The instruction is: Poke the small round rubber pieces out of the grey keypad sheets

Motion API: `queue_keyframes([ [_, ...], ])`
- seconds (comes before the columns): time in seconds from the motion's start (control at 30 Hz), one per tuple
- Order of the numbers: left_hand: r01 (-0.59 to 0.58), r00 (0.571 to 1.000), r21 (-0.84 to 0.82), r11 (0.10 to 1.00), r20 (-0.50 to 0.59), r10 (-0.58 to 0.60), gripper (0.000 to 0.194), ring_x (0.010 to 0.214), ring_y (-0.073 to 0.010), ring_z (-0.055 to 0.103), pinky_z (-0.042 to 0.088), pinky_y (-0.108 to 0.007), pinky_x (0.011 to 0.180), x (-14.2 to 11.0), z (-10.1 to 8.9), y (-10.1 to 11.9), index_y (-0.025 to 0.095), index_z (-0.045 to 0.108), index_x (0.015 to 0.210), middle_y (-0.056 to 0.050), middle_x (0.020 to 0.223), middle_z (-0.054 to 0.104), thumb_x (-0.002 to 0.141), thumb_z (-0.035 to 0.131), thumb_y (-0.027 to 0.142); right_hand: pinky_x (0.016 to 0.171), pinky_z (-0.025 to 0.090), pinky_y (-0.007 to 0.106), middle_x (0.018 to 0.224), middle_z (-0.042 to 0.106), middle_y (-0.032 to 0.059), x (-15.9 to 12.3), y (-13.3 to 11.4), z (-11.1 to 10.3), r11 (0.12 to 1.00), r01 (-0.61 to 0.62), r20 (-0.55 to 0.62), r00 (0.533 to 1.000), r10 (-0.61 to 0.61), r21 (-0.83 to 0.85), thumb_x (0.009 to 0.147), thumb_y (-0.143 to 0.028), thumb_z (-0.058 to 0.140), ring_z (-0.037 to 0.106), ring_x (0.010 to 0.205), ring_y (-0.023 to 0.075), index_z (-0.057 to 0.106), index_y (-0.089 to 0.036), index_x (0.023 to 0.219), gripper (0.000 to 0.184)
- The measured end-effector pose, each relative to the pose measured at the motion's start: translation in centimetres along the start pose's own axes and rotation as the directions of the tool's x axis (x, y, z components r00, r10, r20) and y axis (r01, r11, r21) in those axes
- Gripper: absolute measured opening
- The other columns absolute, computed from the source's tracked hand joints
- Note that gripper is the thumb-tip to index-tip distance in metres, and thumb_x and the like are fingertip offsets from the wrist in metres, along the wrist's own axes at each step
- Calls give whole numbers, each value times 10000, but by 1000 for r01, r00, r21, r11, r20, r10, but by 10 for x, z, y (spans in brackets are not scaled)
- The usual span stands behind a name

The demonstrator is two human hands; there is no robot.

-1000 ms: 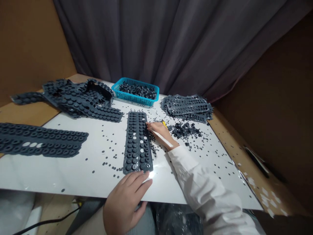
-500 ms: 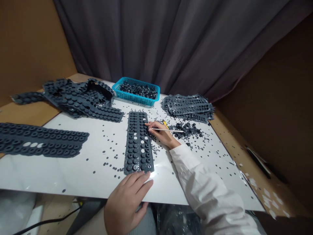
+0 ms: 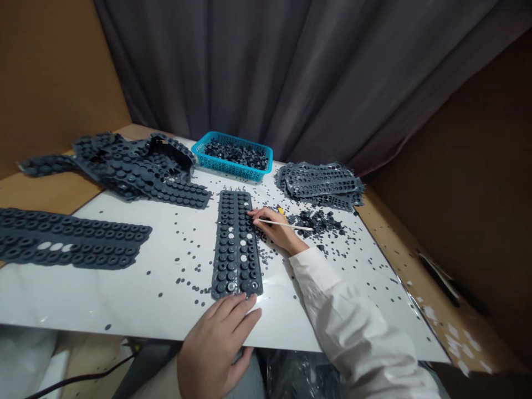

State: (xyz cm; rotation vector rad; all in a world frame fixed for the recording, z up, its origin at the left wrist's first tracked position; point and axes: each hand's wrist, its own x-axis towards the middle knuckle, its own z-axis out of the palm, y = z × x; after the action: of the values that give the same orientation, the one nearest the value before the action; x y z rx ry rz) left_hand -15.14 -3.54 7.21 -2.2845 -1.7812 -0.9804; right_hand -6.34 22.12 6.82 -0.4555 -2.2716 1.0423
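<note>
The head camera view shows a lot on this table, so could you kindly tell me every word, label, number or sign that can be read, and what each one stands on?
No text can be read anywhere. The rubber keypad sheet shows only round keys; the blue plastic basket and the thin white stick in the right hand show none. The dark strips on the wooden ledge are too blurred to tell.

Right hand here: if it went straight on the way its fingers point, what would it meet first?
The dark rubber sheet just ahead of the right hand; depth is unclear, so its fingertips may already touch.
</note>
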Motion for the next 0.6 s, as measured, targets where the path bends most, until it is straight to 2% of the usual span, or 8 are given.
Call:
queue_keyframes([
  [0.3,9,1000,5,1000,-10,-8,431,992,-203,620,549,-344,811,-2,3,-1,233,633,1072,22,1149,680,688,474,117,891,488,376,1069,698,76,2,3,0,989,87,24,996,-84,-119,909,-413,520,638,1048,220,606,-236,877,199],
  [0.5,3,1000,1,1000,18,-3,431,1002,-207,618,541,-340,820,-4,4,-2,237,628,1089,26,1167,673,701,484,118,877,458,363,1058,698,75,8,10,1,939,109,47,994,-99,-327,938,-406,461,631,964,221,635,-243,939,238],
  [0.6,-1,1000,-1,1000,27,1,435,999,-212,618,542,-346,811,-3,4,-2,235,625,1094,18,1159,676,701,483,117,877,446,356,1027,698,79,11,13,0,922,91,40,996,-82,-377,943,-384,455,627,947,226,639,-236,938,236],
])
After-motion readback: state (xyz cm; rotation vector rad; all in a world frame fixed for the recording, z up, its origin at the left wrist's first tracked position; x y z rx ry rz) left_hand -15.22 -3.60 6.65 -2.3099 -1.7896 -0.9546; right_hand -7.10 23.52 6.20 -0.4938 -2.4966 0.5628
